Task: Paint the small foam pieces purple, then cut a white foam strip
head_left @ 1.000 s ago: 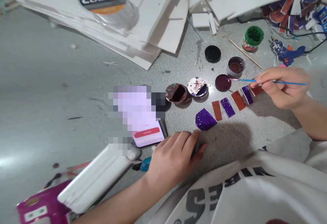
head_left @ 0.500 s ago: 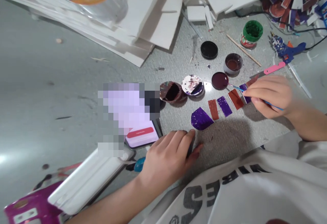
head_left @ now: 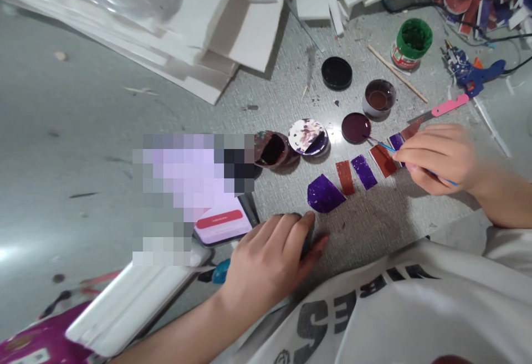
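Observation:
My right hand pinches a thin blue paintbrush; its tip is at the dark maroon paint in a round lid. Below lies a row of painted pieces: a purple rounded piece, a brown strip, a purple strip and a brown rectangle. Another purple piece is partly hidden by my right hand. My left hand rests on the table with curled fingers over a teal object with a black end, mostly hidden. Its index fingertip is close to the purple rounded piece.
Paint jars with a smeared white lid, a brown cup, a black lid and a green jar stand beyond. A pink-handled blade and blue glue gun lie right. A phone is left.
The view has shifted slightly, so most things sit a little further left. The brush tip stays at the lid of maroon paint, and my left hand keeps its place.

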Demonstrator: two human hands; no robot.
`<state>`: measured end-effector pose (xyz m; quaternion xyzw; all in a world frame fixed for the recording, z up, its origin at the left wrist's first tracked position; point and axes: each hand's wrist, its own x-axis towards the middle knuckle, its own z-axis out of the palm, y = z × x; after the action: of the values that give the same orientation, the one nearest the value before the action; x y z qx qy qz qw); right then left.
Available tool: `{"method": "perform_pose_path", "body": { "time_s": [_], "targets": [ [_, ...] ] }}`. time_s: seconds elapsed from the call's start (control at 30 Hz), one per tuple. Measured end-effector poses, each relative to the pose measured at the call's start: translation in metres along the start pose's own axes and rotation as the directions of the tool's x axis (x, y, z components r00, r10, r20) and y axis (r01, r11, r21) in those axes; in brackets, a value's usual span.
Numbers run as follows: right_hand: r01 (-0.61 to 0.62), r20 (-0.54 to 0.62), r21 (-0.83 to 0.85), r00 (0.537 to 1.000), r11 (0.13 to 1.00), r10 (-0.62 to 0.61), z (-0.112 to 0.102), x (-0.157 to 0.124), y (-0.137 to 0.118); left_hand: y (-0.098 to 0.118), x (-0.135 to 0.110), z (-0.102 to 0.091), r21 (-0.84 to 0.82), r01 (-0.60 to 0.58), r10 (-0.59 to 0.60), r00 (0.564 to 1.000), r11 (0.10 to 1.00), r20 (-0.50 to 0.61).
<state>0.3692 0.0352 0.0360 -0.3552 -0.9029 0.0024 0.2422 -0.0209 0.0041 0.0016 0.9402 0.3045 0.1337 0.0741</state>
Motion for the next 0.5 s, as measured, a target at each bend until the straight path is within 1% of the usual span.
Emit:
{"method": "perform_pose_path", "body": {
  "time_s": [0.17,0.3,0.37,0.5],
  "targets": [
    [0.032,0.009,0.021,0.999,0.999,-0.033,-0.0039,0.0024,0.0013,0.0006,0.0013,-0.0006,0.015,-0.011,0.012,1.0,1.0,-0.005],
    [0.004,0.006,0.043,1.0,0.999,-0.005,-0.004,0.0017,0.0014,0.0006,0.0014,0.0,0.017,-0.008,0.008,1.0,1.0,-0.001],
    [-0.003,-0.005,0.053,1.0,0.999,0.004,-0.0034,0.0014,0.0009,0.0006,0.0015,-0.0001,0.022,-0.009,0.009,1.0,1.0,-0.003],
    [0.021,-0.032,0.04,0.999,0.999,-0.02,-0.0023,0.0026,-0.0003,0.0002,0.0015,-0.0009,0.022,-0.014,0.014,1.0,1.0,-0.004]
  ]
}}
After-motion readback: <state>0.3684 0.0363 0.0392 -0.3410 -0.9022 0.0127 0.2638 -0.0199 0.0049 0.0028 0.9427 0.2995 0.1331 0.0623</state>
